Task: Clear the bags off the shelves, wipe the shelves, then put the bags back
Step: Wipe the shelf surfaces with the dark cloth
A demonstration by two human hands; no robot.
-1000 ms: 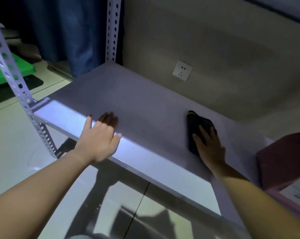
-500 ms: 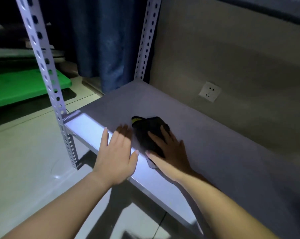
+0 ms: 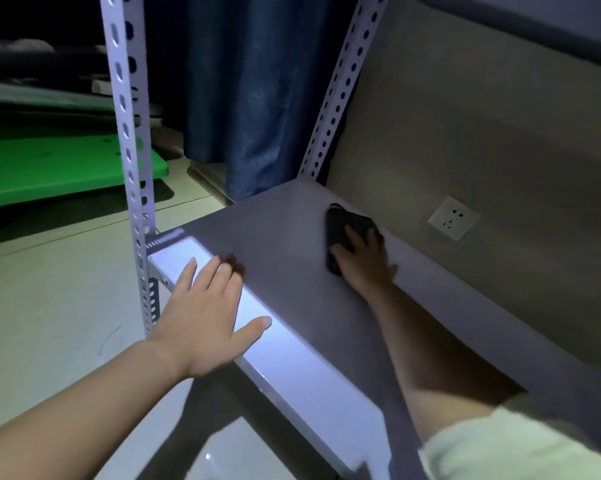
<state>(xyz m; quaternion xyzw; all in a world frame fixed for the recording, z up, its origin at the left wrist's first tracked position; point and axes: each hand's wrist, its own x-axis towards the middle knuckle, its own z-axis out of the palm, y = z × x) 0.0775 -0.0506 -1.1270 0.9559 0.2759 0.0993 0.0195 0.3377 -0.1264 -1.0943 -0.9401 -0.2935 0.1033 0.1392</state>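
Dark cloth (image 3: 347, 233), soft and limp by the look of it, lay near the back edge of the grey shelf (image 3: 292, 244), toward its left corner, and my right hand (image 3: 365, 261) pressed it flat with straight fingers rather than gripping it. I judged it light and easily bunched, best driven under a spread palm. My left hand (image 3: 205, 320) rested open on the bright front edge, near the front-left corner, fingers straight. I saw no bags on this stretch of shelf. Perforated metal uprights (image 3: 129, 161) stood at both left corners and could block a sweep there; a wall socket (image 3: 453, 218) sat just behind the shelf, a blue curtain (image 3: 254, 98) and a green board (image 3: 60, 168) lay beyond.
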